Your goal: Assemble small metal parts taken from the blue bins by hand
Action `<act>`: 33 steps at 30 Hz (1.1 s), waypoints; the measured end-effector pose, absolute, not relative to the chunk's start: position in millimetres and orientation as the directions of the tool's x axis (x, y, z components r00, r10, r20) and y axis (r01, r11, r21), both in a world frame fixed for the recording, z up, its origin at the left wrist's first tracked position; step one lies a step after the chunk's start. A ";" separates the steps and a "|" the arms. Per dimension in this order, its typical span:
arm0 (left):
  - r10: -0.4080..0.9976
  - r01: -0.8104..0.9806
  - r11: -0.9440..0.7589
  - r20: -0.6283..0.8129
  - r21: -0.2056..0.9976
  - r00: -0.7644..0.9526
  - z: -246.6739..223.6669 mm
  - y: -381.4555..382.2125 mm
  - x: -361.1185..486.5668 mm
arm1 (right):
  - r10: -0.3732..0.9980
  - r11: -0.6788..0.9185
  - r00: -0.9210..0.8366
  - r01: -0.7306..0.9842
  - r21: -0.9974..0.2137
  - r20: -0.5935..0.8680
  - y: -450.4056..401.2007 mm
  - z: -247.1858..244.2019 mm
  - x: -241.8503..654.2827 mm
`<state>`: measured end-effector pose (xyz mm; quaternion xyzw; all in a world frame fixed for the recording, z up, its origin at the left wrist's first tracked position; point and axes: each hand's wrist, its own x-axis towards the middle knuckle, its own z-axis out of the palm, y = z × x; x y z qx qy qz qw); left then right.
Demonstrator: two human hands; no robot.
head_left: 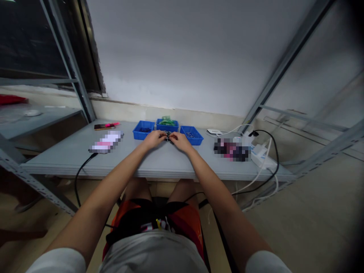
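Observation:
Small dark metallic parts (168, 136) lie between my hands, in front of three blue bins; their exact shape is too small to tell. My left hand (155, 139) has its fingertips closed on the left side of these parts. From the right, my right hand (180, 141) pinches at them too. The left blue bin (137, 135) holds dark pieces. Green packets fill the middle blue bin (176, 127). Inside the right blue bin (197, 141) are a few thin dark pieces, and my right hand is just in front of its left side.
On the grey table (113, 163), a phone (106, 142) with a black cable lies left. Farther back is a dark item with a pink object (112, 124). A blurred dark-and-pink object (231, 149), a white device (214, 132) and a power strip (264, 161) with cables are right.

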<state>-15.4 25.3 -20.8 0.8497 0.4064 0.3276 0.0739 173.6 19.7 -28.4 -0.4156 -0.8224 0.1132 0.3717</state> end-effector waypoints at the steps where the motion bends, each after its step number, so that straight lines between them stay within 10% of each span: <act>1: 0.740 0.643 -0.658 0.496 0.392 0.455 -20.7 25.1 -15.1 | 0.771 0.624 -0.379 0.611 -0.487 0.511 19.5 -28.3 173.6; 33: 0.684 0.587 -0.720 0.518 0.370 0.514 -21.4 23.9 -13.9 | 0.803 0.594 -0.437 0.641 -0.486 0.405 13.6 -27.8 171.7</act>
